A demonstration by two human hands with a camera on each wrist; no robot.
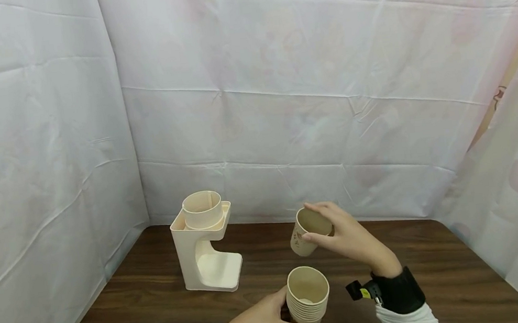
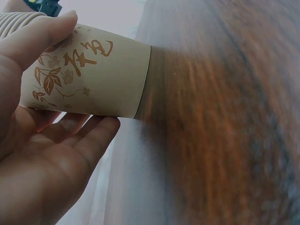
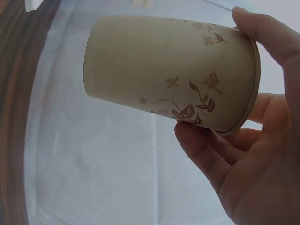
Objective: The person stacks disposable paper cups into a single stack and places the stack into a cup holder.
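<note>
In the head view my left hand (image 1: 268, 319) grips a stack of beige paper cups (image 1: 308, 303) near the table's front edge. The left wrist view shows the bottom cup (image 2: 93, 70) of that stack, printed with brown leaves and characters, standing on the wood between thumb and fingers. Above and behind the stack, my right hand (image 1: 349, 233) holds a single paper cup (image 1: 301, 237) by its rim, raised off the table and slightly tilted. Thumb and fingers pinch this cup (image 3: 164, 70) near its mouth in the right wrist view.
A cream cup-holder stand (image 1: 187, 258) is at the left on the dark wooden table (image 1: 128, 312); a round cylinder (image 1: 202, 212) sits in its top, over an open front and a flat base. White cloth (image 1: 256, 130) hangs behind and at both sides.
</note>
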